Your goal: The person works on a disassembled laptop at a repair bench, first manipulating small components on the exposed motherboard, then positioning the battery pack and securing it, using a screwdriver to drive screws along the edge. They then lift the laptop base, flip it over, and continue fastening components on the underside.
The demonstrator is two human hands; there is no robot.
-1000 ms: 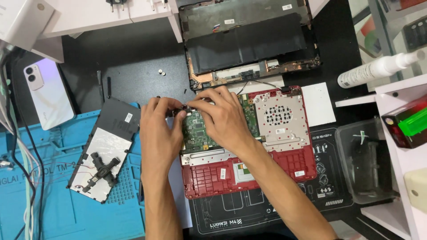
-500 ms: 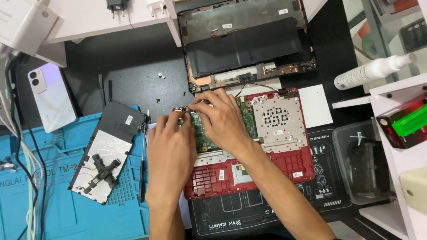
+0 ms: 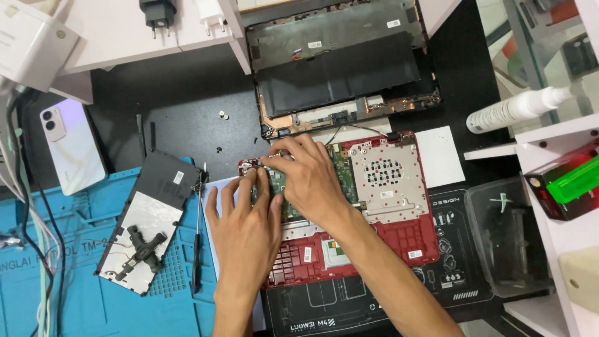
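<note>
**A:** Where are your hands right now?

**B:** Both are down on the red laptop shell [image 3: 374,243], opened up on the worktop [image 3: 175,106]. My left hand [image 3: 246,228] lies flat over the left part of the green circuit board [image 3: 344,178], fingers stretched out, gripping nothing. My right hand [image 3: 309,178] crosses over just above it, fingertips pinched together at the board's upper left corner. Whether that grip has anything in it I cannot tell; whatever is there is too small to see.

**A:** And the board itself?

**B:** It sits inside the red shell, beside the silver metal plate [image 3: 387,181] with its round patch of vent holes. Thin black wires run from the shell's top edge towards the dark laptop half [image 3: 340,68] lying just above it, with a flat black battery inside.

**A:** Any containers around?

**B:** A clear plastic tub [image 3: 508,237] to my right, standing on the black mat [image 3: 449,274]. Something dark lies in it, but I can't make out what. On the white shelf [image 3: 555,131] beside it, a red box [image 3: 561,187] holds something bright green, and a white bottle [image 3: 515,109] lies on its side.

**A:** And to your left?

**B:** A black screwdriver [image 3: 198,243] rests on the blue mat [image 3: 68,293], next to a dark panel [image 3: 150,221] with a black hinge bracket on it. A pale phone [image 3: 72,146] lies face down further off, and two tiny screws [image 3: 221,115] sit loose on the dark worktop.
</note>
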